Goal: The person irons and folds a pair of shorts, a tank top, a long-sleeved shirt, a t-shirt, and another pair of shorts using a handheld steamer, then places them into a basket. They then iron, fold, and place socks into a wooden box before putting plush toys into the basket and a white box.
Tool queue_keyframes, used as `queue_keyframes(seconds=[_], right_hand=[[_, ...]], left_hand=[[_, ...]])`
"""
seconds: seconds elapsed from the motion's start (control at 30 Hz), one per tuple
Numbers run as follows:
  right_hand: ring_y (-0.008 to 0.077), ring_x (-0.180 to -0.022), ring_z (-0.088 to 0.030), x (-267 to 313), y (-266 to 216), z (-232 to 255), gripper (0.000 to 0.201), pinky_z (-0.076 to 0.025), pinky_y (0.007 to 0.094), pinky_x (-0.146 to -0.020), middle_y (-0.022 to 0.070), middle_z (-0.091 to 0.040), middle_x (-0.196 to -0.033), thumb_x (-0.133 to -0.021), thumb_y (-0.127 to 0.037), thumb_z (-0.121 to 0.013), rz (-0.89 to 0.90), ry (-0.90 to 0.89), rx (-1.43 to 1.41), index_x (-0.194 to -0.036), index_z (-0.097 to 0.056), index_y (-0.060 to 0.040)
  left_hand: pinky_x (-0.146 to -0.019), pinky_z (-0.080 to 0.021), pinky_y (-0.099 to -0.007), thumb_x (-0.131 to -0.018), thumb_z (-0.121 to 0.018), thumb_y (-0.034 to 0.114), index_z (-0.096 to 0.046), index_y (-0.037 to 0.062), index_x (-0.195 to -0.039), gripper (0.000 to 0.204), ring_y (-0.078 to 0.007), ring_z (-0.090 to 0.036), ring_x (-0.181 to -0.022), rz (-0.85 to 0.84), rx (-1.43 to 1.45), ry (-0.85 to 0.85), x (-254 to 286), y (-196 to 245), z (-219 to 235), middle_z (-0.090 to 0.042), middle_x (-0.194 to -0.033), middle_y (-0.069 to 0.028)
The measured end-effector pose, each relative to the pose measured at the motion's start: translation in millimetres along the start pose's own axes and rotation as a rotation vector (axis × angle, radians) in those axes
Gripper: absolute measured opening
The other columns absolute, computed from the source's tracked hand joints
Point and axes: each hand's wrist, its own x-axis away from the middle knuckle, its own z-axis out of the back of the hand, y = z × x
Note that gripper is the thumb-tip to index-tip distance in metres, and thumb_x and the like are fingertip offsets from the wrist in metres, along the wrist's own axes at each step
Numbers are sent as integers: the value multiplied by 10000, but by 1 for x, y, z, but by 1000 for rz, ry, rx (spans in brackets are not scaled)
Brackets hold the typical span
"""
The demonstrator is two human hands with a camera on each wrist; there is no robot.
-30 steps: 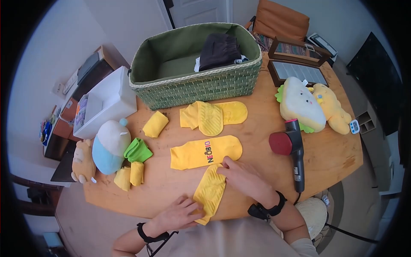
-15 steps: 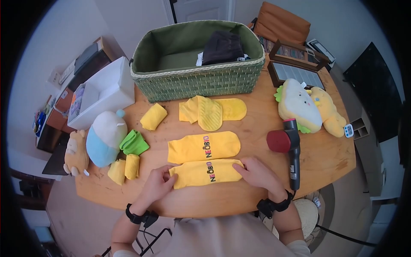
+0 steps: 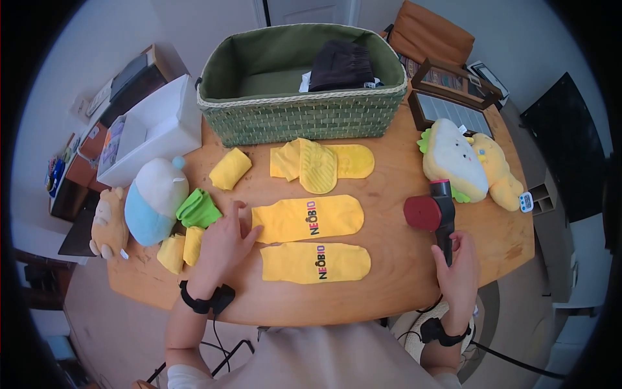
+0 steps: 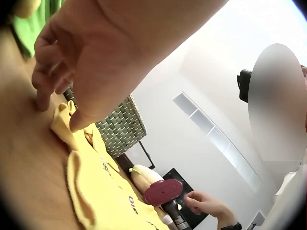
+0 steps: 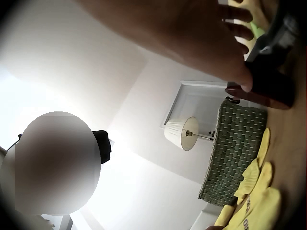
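Observation:
Two yellow socks with printed letters lie flat in the head view, the upper sock (image 3: 308,219) just above the lower sock (image 3: 316,262). My left hand (image 3: 223,246) is at the upper sock's cuff end, fingers loosely bent and apart, thumb at the fabric (image 4: 88,143). At the right is a dark handheld device (image 3: 442,220) with a red head. My right hand (image 3: 459,269) is around its handle with thumb and fingers spread; in the right wrist view the fingers (image 5: 237,31) are extended and not closed on it.
A green woven basket (image 3: 304,117) holding dark cloth (image 3: 340,65) stands behind more yellow socks (image 3: 317,165). Plush toys (image 3: 155,201), a green bundle (image 3: 199,209) and yellow rolls lie left, beside a white bin (image 3: 155,133). More plush toys (image 3: 453,159) and a brown case (image 3: 447,110) are right.
The lower sock was turned letters up and laid flat, then both hands left it. My left hand moved up to the upper sock's end, my right hand moved right to the device.

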Motion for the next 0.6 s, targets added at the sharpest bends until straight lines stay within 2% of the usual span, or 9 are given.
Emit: queue_keyframes(seconds=[0.07,0.2,0.27,0.3,0.4,0.47,0.5,0.57,0.6], right_hand=[[307,-876,-655,-5,28,-12,401,-520,383,-769,154,-664,-972,-847,-208,-805,122,129,98,-1119,-588,-9],[254,-814,-653,-21,51,-15,398,-519,362,-743,137,-662,-883,-850,-205,-802,15,1,-114,-1101,-592,21],[204,-696,-645,-31,64,-16,361,-518,337,-660,100,-649,-790,-852,-180,-797,-53,-240,-193,-1064,-587,24],[204,-696,-645,-37,71,-20,361,-518,337,-660,100,-649,-790,-852,-180,-797,-56,-238,-190,-1064,-587,24],[161,-584,-605,-50,88,-29,307,-496,308,-580,48,-618,-722,-846,-138,-788,-21,-408,-353,-1024,-587,10],[127,-556,-585,-50,94,-30,279,-477,288,-545,24,-595,-750,-834,-77,-762,34,-468,-445,-1026,-573,-6],[127,-556,-585,-46,93,-31,279,-477,288,-545,24,-595,-750,-834,-77,-762,32,-472,-441,-1026,-573,-6],[122,-605,-564,-34,82,-33,303,-464,282,-580,18,-582,-777,-811,-41,-742,-117,-444,-798,-1053,-559,-23],[122,-605,-564,-27,81,-36,303,-464,282,-580,18,-582,-777,-811,-41,-742,-120,-448,-793,-1053,-559,-23]], left_hand=[[-629,-536,-460,-903,-710,244,-599,41,-1001,251,-351,-683,-726,-27,-59,32,-9,-3,-6,-684,-762,-130],[-646,-544,-473,-909,-699,232,-553,51,-1120,314,-378,-680,-748,-86,-6,-160,-36,-9,-11,-689,-789,-148],[-656,-541,-471,-902,-699,206,-558,49,-1121,304,-383,-680,-760,-109,-2,89,-48,-8,-15,-696,-809,-148],[-656,-541,-471,-902,-699,206,-558,49,-1121,304,-383,-680,-760,-110,1,88,-51,-6,-14,-696,-809,-148],[-656,-533,-456,-889,-707,181,-609,46,-1068,245,-364,-680,-742,-148,-53,321,-51,6,-1,-696,-804,-133],[-627,-505,-366,-869,-722,129,-633,27,-1014,199,-271,-636,-678,-97,105,64,-37,22,16,-651,-743,-94],[-627,-505,-366,-869,-722,129,-633,27,-1014,199,-271,-636,-678,-93,109,59,-31,20,18,-651,-743,-94],[-615,-510,-371,-871,-729,159,-670,65,-949,136,-249,-656,-651,-216,266,-323,-19,10,20,-675,-730,-71],[-615,-510,-371,-871,-729,159,-670,65,-949,136,-249,-656,-651,-212,271,-327,-14,8,22,-675,-730,-71]])
